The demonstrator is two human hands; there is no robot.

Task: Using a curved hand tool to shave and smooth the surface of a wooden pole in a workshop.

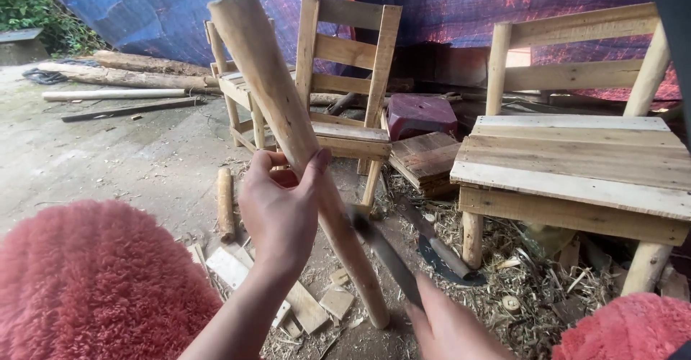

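Note:
My left hand (281,202) grips a long peeled wooden pole (266,72) near its middle. The pole stands tilted, its top leaning to the upper left and its foot resting on the ground. My right hand (450,327), at the bottom edge, holds a dark-bladed knife (381,248) whose blade lies against the lower part of the pole. Fuzzy pink fabric covers my knees at bottom left (93,281) and bottom right (626,327).
A wooden chair (353,79) stands just behind the pole, and a larger slatted chair (576,151) at the right. A short log (225,202), offcut boards (237,266), shavings (533,288) and a hatchet (439,248) lie on the ground. Logs (122,76) and a blue tarp (165,7) are behind.

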